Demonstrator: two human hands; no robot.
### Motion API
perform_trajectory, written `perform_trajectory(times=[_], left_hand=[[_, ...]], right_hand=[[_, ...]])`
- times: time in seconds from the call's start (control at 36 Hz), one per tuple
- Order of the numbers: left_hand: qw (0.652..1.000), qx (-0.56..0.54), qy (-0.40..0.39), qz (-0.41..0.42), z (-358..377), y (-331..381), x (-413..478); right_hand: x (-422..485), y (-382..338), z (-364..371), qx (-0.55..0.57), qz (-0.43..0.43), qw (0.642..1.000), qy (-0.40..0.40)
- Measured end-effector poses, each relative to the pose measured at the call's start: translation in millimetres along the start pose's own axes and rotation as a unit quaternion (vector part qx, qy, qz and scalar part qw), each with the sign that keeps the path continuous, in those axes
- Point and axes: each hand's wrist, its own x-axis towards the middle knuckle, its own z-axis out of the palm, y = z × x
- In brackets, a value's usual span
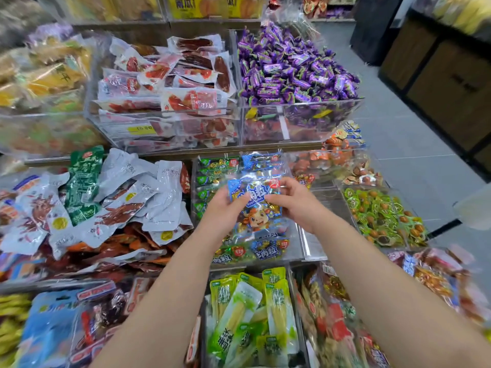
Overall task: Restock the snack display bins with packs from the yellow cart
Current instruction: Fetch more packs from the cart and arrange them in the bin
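Head view: what do the grips have?

Left grip and right grip both pinch one blue pack by its left and right edges. It sits over the middle clear bin, where green and blue packs lie. Whether it touches the pile, I cannot tell.

Which step is that?

Placing, I'd judge. The next move calls for lowering it flat onto the pile and letting go, without pushing neighbours over the near wall.

Anything unclear?

The yellow cart is out of frame, so the remaining stock is unknown. Far left, yellow packs are blurred. The clear compartment just right of the bin is lost in reflections.
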Motion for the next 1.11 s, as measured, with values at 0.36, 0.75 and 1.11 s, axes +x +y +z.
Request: perform_trajectory(times=[0.36,0.75,1.11], left_hand=[[0.865,0.491,-0.089,0.055,-15,-38,-9],[0.796,0.590,-0.086,0.101,-21,-59,0],[0.787,0.606,-0.090,0.077,-17,-56,0]], right_hand=[[3,31,9,-0.209,-0.063,0.970,0.109],[11,62,19,-0.656,-0.195,0.727,0.049],[37,51,18,-0.659,-0.189,0.726,0.045]])
